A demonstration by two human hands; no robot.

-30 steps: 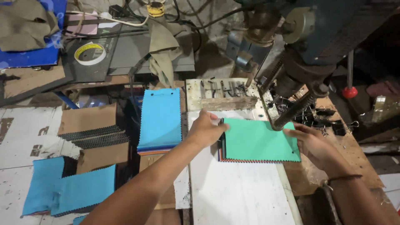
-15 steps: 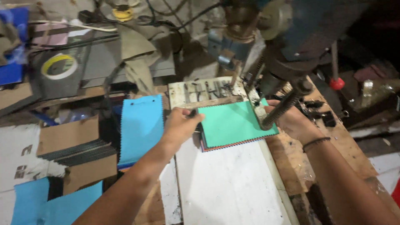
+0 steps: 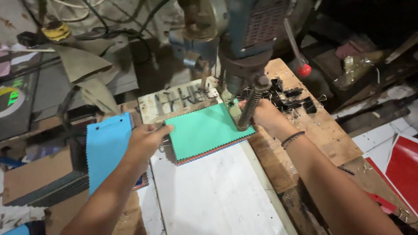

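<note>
Cluttered workbench [image 3: 313, 130]: both hands, left hand [image 3: 146, 139] and right hand [image 3: 263, 114], grip green swatch stack [image 3: 204, 130] beneath drill press [image 3: 244, 39].

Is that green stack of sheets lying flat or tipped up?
Flat. The green stack lies on the white board, left hand at one edge, right hand at the other.

On the white board [image 3: 209, 191] before us lies a fabric stack [image 3: 204, 130], under the drill press [image 3: 244, 52] behind it. Our left hand [image 3: 146, 139] rests at its left edge, our right hand [image 3: 263, 114] at its right. Another stack [image 3: 106, 148] lies further left, binder clips [image 3: 296, 98] to the right.
</note>
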